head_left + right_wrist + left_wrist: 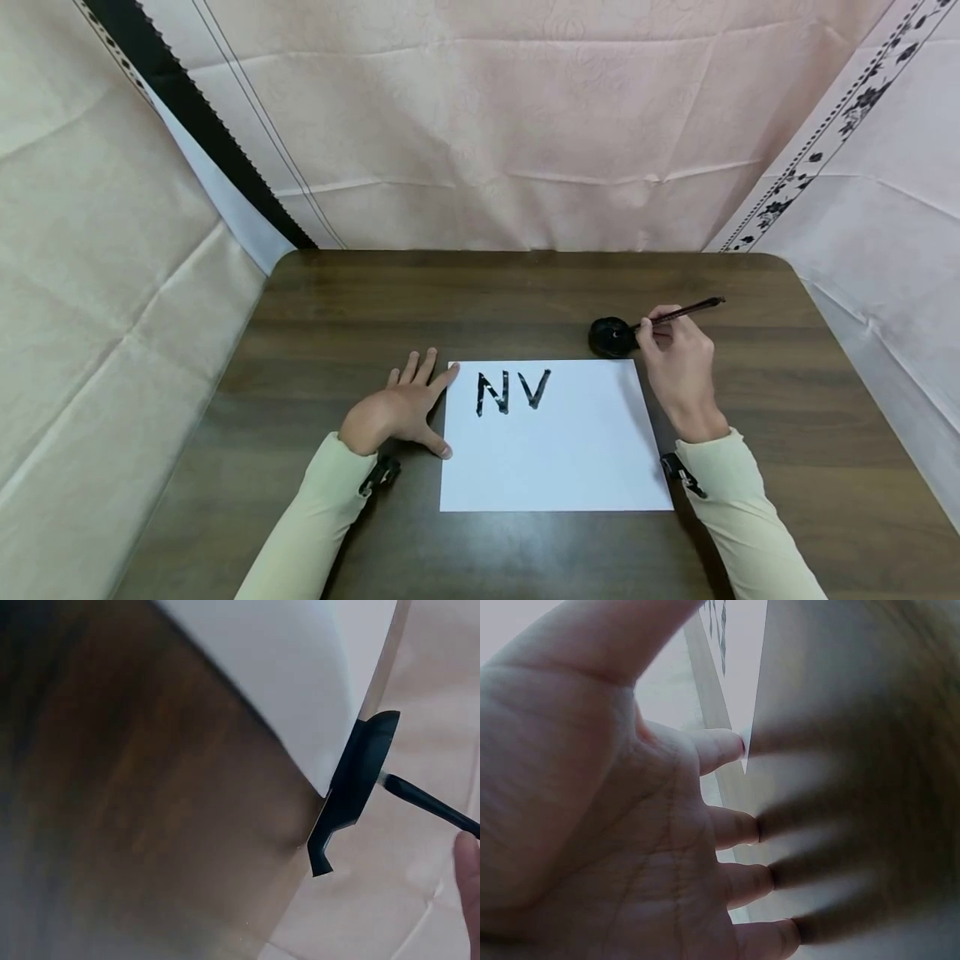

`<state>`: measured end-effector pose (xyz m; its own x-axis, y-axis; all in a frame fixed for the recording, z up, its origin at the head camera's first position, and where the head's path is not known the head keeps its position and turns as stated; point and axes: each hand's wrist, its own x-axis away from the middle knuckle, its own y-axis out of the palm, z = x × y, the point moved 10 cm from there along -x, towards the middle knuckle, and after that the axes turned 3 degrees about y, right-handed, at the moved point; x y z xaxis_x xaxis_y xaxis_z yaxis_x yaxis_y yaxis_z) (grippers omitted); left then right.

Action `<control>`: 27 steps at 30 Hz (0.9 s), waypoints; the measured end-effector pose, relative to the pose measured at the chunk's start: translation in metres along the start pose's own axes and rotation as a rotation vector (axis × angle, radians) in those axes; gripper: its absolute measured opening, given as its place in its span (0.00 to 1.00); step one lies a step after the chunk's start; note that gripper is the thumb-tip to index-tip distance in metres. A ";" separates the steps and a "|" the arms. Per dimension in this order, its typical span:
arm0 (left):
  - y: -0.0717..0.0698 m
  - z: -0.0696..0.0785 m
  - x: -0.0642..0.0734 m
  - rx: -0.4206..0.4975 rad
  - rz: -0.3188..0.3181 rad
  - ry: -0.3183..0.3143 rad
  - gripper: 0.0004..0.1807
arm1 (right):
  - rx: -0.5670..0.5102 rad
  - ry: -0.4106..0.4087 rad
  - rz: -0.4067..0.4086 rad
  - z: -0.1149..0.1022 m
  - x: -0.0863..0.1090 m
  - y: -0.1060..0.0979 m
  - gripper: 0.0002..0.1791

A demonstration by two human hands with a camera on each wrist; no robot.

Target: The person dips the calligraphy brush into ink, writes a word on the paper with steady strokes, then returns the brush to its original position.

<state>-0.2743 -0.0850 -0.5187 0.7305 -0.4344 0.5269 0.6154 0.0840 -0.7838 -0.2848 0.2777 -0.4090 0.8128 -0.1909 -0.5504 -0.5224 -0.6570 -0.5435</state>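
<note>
A white sheet of paper (555, 458) lies on the wooden table, with the black painted letters N and V (534, 389) along its upper left. My left hand (401, 408) spreads its straight fingers beside the sheet, the index fingertip and thumb tip at the left edge. In the left wrist view, the fingertips (731, 825) rest on the tabletop. My right hand (681, 371) pinches a dark paintbrush (693, 308), whose tip is at a small round black dish (611, 337) just beyond the paper's upper right corner. The right wrist view shows the brush (427, 801) beside the dish's rim (360, 772).
The brown wooden table (465, 304) has rounded far corners. Pale cloth (525, 125) hangs behind it, with a floral-patterned border (832, 125) at the right and a black strip (202, 125) at the left. A dark band sits on each wrist over the pale sleeves (750, 508).
</note>
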 end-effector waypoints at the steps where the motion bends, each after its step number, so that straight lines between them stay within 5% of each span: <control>1: 0.000 0.000 0.000 -0.001 -0.002 -0.001 0.73 | 0.006 -0.001 -0.010 0.000 0.000 0.002 0.05; 27: 0.000 -0.002 -0.001 -0.011 -0.011 0.000 0.73 | 0.021 0.003 -0.045 -0.016 -0.002 -0.015 0.07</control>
<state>-0.2760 -0.0859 -0.5198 0.7238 -0.4354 0.5353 0.6198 0.0695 -0.7817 -0.2748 0.2760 -0.3891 0.8363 -0.1641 -0.5231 -0.4907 -0.6497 -0.5806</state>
